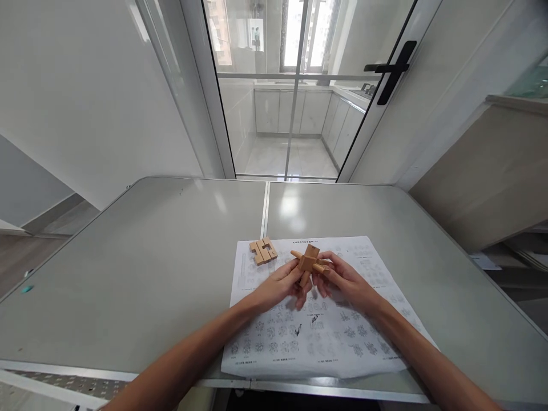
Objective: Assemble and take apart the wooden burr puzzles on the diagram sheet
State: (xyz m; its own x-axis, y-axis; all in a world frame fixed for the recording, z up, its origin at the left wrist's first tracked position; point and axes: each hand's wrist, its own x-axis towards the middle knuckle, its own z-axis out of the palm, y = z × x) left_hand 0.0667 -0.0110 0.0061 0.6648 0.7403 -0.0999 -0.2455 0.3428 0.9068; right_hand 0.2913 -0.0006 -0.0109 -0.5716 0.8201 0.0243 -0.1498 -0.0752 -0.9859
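Observation:
Between my two hands, just above a printed sheet, is a partly interlocked wooden burr puzzle [308,260] with bars sticking out at several angles. My left hand [287,281] grips it from the left, thumb along its side and the other fingers curled below. From the right, my right hand [340,278] pinches a bar that points toward me and to the right. Some fingertips of both hands are hidden behind the wood. Left of my hands, several notched wooden puzzle pieces [258,252] lie side by side on the sheet's upper left corner.
The white instruction sheet [274,361] carries rows of small diagrams and lies on a grey folding table [171,274] with a seam down its middle. A small teal object [27,289] is at the left edge. Beyond the table stands a glass door [269,114] with a black handle [394,71].

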